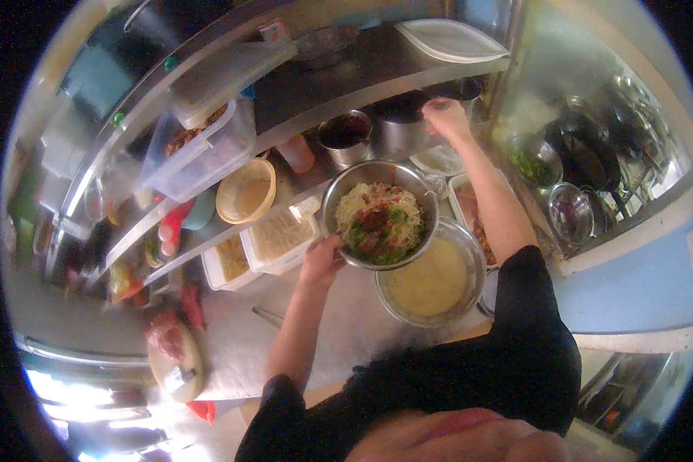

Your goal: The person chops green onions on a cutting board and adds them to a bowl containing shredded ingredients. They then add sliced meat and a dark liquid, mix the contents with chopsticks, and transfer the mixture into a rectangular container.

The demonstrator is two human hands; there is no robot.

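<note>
My left hand [322, 262] grips the near left rim of a metal mixing bowl [429, 202]. Inside the bowl lie pale shreds, chopped greens and a dark red sauce [373, 222] on top. The bowl is partly over a larger steel bowl [477, 266] of pale yellow liquid [427, 281]. My right arm stretches to the far right, and my right hand [445, 118] is closed above a wide metal pot [404, 132]. What its fingers hold, if anything, cannot be made out. Left of that pot stands a smaller one [350, 154] with dark contents.
White tubs of pale strips [281, 239], a cream-coloured basket [246, 192] and a clear plastic bin [200, 158] stand at the left. A shelf edge [377, 96] runs above the pots. Raw meat [165, 336] rests on a round board [188, 385]. More bowls [570, 212] sit far right.
</note>
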